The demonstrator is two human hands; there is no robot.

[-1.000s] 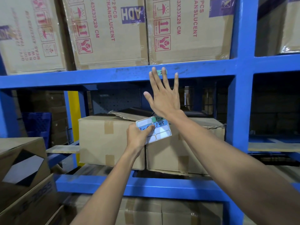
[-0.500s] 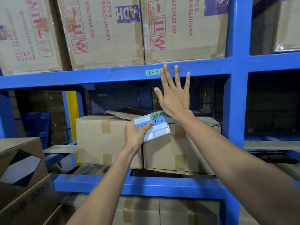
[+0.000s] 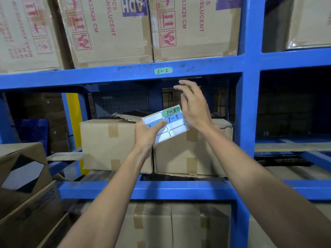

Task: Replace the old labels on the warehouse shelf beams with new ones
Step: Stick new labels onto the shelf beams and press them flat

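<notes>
A green label (image 3: 163,70) marked 1-2 is stuck on the blue upper shelf beam (image 3: 107,74). My left hand (image 3: 148,134) grips a white label sheet (image 3: 166,123) by its lower left; the sheet carries a green 1-3 sticker, a blue 1-5 sticker and several blank spots. My thumb covers part of another blue sticker. My right hand (image 3: 194,104) hovers just right of the sheet and below the beam, fingers loosely curled and apart, holding nothing.
Taped cardboard boxes (image 3: 116,144) sit on the middle shelf behind my hands; printed cartons (image 3: 107,29) fill the upper shelf. A blue upright post (image 3: 249,104) stands at the right. More boxes (image 3: 23,176) are stacked at the left, beside a yellow post (image 3: 72,111).
My right hand left the beam, uncovering the 1-2 label, and dropped down to the right of the sheet. The left hand kept holding the sheet.
</notes>
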